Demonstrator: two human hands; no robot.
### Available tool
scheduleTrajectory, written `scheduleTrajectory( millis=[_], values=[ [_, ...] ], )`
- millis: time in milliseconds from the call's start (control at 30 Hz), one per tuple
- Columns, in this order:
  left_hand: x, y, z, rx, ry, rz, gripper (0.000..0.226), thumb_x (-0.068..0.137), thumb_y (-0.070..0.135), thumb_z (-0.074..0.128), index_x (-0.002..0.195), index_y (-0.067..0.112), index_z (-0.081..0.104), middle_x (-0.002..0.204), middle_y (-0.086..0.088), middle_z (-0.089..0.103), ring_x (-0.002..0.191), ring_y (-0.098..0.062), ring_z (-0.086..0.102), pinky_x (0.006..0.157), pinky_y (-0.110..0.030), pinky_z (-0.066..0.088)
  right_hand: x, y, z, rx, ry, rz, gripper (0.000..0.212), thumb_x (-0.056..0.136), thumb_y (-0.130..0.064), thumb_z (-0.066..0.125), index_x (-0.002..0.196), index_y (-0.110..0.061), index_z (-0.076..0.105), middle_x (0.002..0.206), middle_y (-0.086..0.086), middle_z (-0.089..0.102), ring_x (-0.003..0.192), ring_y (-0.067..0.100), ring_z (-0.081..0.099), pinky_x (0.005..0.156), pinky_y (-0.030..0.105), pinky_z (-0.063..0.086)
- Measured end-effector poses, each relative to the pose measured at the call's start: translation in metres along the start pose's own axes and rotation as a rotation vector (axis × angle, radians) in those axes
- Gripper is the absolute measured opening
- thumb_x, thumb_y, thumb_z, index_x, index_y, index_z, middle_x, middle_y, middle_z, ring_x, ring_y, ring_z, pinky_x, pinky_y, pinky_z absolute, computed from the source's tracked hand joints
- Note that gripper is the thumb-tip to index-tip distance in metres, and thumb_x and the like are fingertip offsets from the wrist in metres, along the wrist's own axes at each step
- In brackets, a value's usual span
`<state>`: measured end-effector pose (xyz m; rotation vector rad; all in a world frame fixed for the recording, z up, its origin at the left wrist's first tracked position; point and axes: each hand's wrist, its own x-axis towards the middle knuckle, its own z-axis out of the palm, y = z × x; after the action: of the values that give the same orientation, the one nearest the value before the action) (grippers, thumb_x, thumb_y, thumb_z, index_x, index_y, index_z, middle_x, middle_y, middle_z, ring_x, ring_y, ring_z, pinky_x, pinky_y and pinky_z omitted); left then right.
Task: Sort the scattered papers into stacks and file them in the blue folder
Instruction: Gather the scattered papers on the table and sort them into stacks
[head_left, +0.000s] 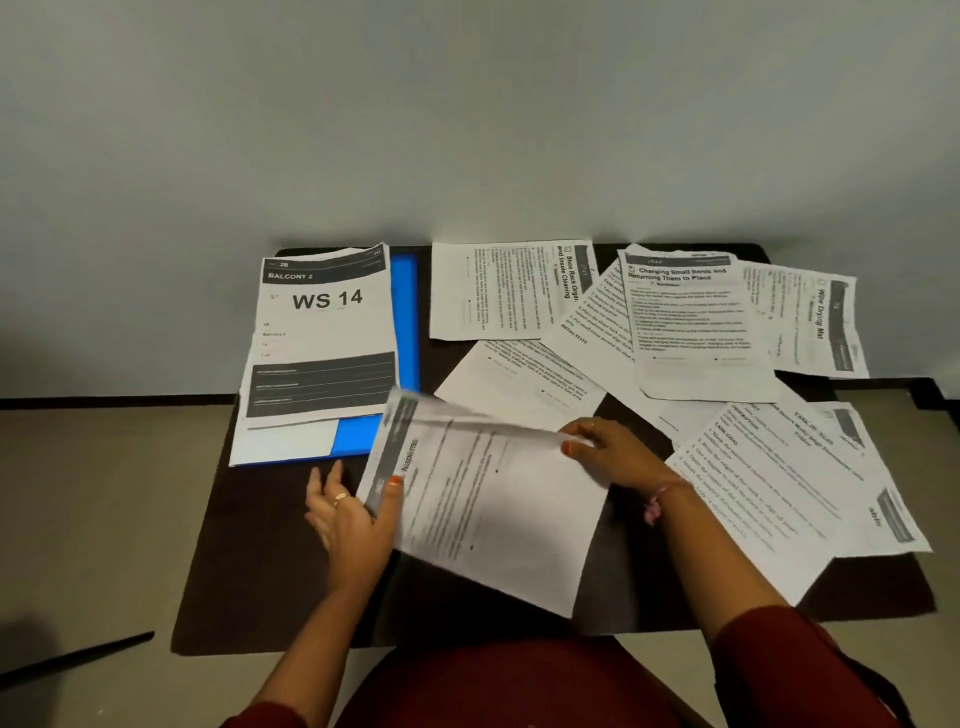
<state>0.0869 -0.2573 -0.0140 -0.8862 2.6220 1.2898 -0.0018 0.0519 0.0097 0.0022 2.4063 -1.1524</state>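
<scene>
Both hands, left (348, 512) and right (605, 449), pinching one sheet (493, 519) just right of the blue folder (405, 312).

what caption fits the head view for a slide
Both hands, left hand and right hand, hold one sheet beside the blue folder.

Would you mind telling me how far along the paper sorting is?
Done: one stack, topped by the WS 14 sheet, lies on the blue folder. In hand: both hands, left and right, hold one sheet. Left: many loose papers still cover the table; nothing looks filed.
</scene>
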Motion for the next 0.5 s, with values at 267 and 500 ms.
scheduleTrajectory(
  millis=[267, 500],
  values=[
    [-0.025, 0.068, 0.064, 0.162, -0.112, 0.267, 0.087, 0.082, 0.051, 0.061, 0.148, 0.008, 0.024, 0.157, -0.014, 0.001, 0.146, -0.032, -0.002, 0.118, -0.048, -0.006, -0.017, 0.05, -0.027, 0.417, 0.298, 0.296, 0.014, 0.09, -0.01, 0.061, 0.104, -0.011, 0.065, 0.101, 0.009, 0.068, 0.08, 0.014, 0.062, 0.065, 0.019, 0.047],
    [-0.032, 0.099, 0.127, 0.438, -0.297, 0.259, 0.089, 0.089, 0.057, 0.053, 0.153, 0.018, 0.006, 0.158, -0.012, -0.015, 0.146, -0.032, -0.015, 0.113, -0.056, -0.011, -0.022, 0.063, -0.014, 0.53, 0.337, 0.42, 0.028, 0.091, -0.005, 0.053, 0.118, -0.007, 0.058, 0.111, 0.01, 0.064, 0.095, 0.023, 0.061, 0.069, 0.025, 0.048]
  ],
)
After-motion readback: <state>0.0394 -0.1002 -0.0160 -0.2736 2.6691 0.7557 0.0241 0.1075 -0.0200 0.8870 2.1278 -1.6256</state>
